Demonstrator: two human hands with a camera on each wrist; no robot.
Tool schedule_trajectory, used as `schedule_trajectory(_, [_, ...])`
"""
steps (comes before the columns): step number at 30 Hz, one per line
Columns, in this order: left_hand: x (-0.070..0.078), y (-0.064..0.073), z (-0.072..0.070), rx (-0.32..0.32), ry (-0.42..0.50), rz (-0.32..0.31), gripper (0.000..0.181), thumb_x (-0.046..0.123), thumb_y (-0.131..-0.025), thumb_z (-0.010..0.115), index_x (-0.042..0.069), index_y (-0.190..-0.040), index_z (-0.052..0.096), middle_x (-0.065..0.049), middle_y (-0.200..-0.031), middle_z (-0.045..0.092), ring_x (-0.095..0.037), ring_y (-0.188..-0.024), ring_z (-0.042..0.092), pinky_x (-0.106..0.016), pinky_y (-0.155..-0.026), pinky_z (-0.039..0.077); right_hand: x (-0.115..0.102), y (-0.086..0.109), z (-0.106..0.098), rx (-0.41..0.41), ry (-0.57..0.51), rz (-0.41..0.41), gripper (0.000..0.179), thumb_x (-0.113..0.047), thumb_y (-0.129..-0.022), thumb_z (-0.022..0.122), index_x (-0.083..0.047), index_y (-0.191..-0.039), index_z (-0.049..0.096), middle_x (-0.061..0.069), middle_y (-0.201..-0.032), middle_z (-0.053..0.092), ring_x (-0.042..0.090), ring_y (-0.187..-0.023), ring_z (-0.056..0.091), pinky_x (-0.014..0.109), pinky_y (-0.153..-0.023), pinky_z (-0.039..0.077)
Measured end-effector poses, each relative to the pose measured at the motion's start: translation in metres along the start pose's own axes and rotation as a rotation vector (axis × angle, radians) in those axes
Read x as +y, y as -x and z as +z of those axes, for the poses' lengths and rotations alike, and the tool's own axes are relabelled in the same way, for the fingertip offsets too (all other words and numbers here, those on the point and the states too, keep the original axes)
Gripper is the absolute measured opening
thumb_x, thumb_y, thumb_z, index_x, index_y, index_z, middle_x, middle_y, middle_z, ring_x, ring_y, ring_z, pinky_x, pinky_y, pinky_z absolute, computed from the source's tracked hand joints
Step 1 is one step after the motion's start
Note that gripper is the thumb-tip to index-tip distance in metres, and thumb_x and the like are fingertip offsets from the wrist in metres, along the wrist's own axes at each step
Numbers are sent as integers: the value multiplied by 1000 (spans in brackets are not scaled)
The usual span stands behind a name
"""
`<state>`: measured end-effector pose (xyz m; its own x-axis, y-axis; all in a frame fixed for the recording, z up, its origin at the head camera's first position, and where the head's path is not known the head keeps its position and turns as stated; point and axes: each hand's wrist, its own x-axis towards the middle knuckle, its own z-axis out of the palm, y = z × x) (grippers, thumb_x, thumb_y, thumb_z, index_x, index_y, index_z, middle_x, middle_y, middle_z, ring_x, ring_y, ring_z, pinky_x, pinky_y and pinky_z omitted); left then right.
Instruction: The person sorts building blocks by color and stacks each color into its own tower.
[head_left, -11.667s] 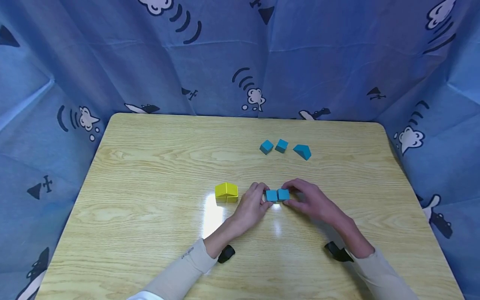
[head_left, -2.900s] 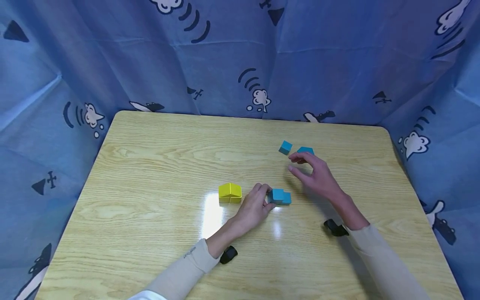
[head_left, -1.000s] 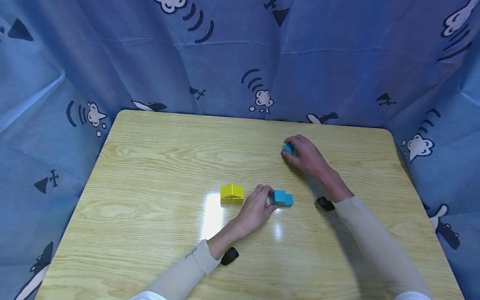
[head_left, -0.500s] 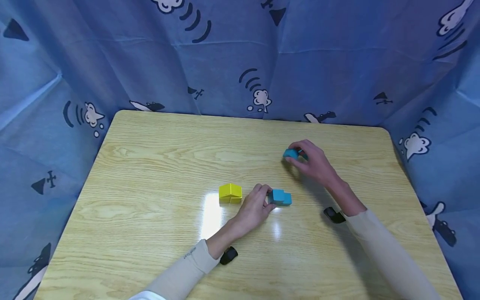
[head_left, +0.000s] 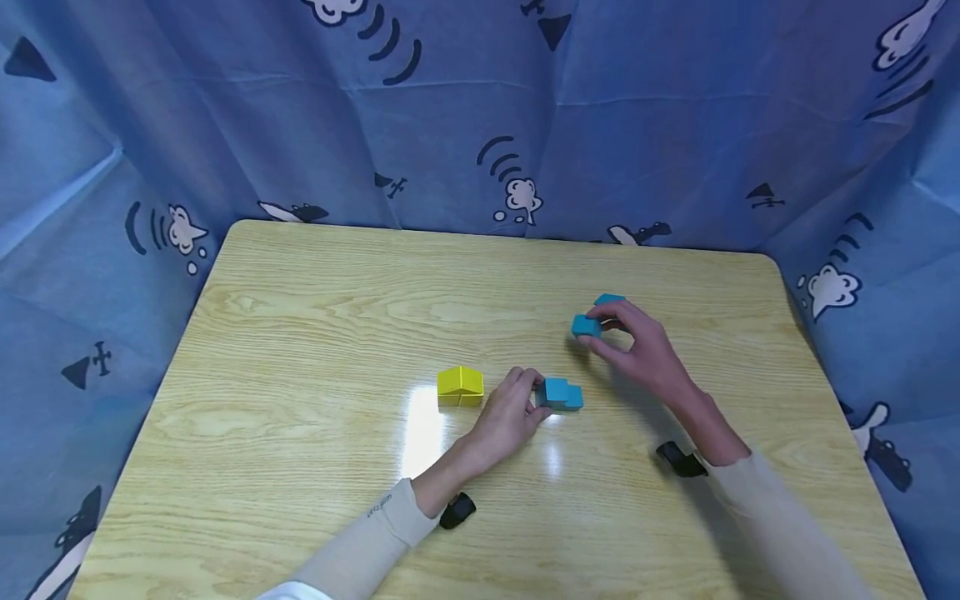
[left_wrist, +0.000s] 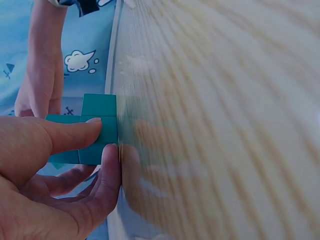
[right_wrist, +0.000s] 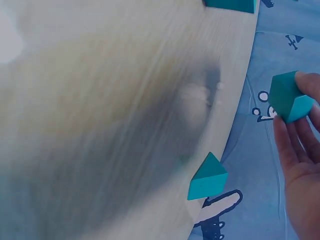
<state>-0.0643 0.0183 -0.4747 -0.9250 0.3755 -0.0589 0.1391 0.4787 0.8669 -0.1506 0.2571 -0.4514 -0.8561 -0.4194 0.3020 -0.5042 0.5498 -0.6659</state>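
My left hand (head_left: 504, 421) pinches a small stack of blue cubes (head_left: 557, 390) on the table. In the left wrist view two cubes stand side by side on the tabletop and a third cube (left_wrist: 64, 120) sits on the one nearer that hand; thumb and fingertips press its sides. Up and to the right, my right hand (head_left: 645, 350) holds another blue cube (head_left: 585, 326) between thumb and fingers, raised off the table. Just behind that hand lies a blue triangular block (head_left: 609, 299), partly hidden in the head view; its wedge shape shows whole in the right wrist view.
Left of my left hand stands a group of yellow blocks (head_left: 460, 385) with a peaked top. The wooden table (head_left: 300, 333) has a rounded far edge, with a patterned blue cloth (head_left: 450, 108) hanging behind and at both sides.
My right hand has picked up the cube from beside the triangular block and brought it nearer. Earlier, another cube was added on the left of the pair. My left hand stays at the stack.
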Motion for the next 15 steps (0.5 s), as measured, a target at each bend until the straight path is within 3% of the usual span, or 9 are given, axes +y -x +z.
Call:
schedule_trajectory(5, [0,-1,0,-2,0,-8,38,4,-94,75,-2,-126,58,-11,-118,58,-7,-80,60,-13,-67,50,-4,12,2,11,-99,20,41,9,-85,79,-3,-122,66,10,-118,66,10,-109,62,22,-97,53])
schedule_trajectory(12, [0,0,0,-5,3,-6,37,4,-93,75,-1,-126,58,-11,-116,58,-8,-80,60,-14,-67,50,-32,24,0,8,-210,9,40,20,-82,75,9,-118,63,21,-115,63,16,-109,62,26,-97,54])
schedule_trajectory(15, [-1,-1,0,0,4,12,37,3,-93,75,-2,-126,59,-12,-116,59,-10,-80,60,-15,-67,51,-34,30,1,1,-271,15,40,22,-81,73,10,-118,62,21,-114,62,15,-110,62,28,-97,54])
